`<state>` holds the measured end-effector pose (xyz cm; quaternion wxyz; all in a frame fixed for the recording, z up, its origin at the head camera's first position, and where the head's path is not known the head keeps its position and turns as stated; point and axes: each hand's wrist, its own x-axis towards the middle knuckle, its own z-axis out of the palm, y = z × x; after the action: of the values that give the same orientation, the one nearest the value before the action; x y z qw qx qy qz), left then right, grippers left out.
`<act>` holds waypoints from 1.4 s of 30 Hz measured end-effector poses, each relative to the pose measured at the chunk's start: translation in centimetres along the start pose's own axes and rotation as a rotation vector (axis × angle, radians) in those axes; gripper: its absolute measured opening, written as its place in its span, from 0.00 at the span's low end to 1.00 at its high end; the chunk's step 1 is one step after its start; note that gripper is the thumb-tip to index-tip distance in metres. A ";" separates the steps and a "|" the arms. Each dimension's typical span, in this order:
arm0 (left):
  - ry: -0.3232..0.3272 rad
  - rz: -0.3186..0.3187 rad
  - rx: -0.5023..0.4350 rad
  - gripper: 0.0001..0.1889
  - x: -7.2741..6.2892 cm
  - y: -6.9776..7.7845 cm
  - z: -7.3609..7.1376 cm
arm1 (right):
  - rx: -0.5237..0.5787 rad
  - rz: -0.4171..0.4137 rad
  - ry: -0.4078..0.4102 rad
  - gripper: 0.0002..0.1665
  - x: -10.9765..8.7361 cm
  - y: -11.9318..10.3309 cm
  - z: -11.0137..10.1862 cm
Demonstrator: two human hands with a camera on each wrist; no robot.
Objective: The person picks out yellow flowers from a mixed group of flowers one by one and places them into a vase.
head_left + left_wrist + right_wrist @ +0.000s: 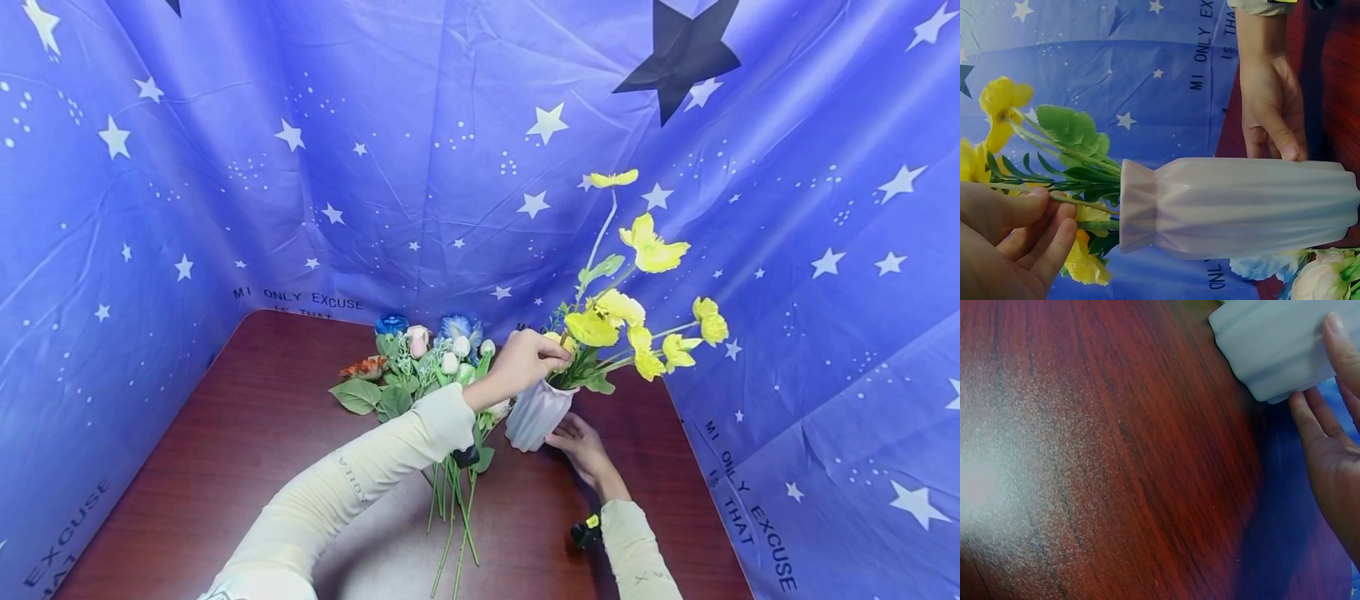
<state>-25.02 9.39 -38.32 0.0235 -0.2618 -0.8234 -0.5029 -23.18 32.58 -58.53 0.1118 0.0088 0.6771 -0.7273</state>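
Note:
A pale ribbed vase [536, 415], pinkish at the neck and bluish toward its base in the left wrist view, stands on the table with yellow flowers [592, 328] and green leaves in its mouth. My left hand [522, 364] is just above the rim. Between thumb and fingers it pinches a thin green flower stem [1094, 205] that runs into the vase. Low on the vase's right side, my right hand [583, 450] touches the wall with its thumb and fingertips [1298, 400], the fingers fairly straight. The stems' lower ends are hidden inside the vase.
Left of the vase lies a bunch of blue, pink, white and orange flowers [450, 363], its bare stems [459, 533] pointing to the front edge. A reddish-brown table [277, 400] is bordered by blue star-patterned cloth [420, 167] at the back and sides.

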 end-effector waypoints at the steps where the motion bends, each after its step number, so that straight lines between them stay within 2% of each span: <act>1: -0.003 -0.004 0.000 0.07 0.0 0.0 0.0 | 0.002 0.000 0.005 0.36 0.0 0.0 0.0; 11: 0.015 -0.024 0.019 0.06 -0.2 -0.2 0.6 | -0.001 0.000 -0.010 0.37 -0.1 0.0 0.0; 19: 0.011 -0.042 0.020 0.07 -0.4 -0.5 1.1 | 0.000 -0.006 0.009 0.36 -0.2 0.0 0.1; 25: 0.001 -0.051 0.055 0.07 -0.4 -0.6 1.3 | -0.005 -0.031 -0.012 0.34 -0.2 -0.1 0.1; 31: 0.003 -0.047 0.083 0.06 0.0 -0.9 1.3 | 0.001 -0.002 0.010 0.35 -0.1 -0.1 0.1; 39: -0.019 -0.065 0.187 0.03 0.4 -0.7 0.9 | 0.003 0.012 -0.002 0.35 -0.1 -0.2 0.1; 42: -0.022 -0.084 0.166 0.02 0.3 -0.6 0.9 | 0.013 0.009 -0.002 0.32 -0.1 -0.2 0.1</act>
<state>-25.40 10.08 -39.18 0.0153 -0.2298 -0.8727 -0.4306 -23.12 32.47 -58.30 0.1159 0.0117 0.6723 -0.7311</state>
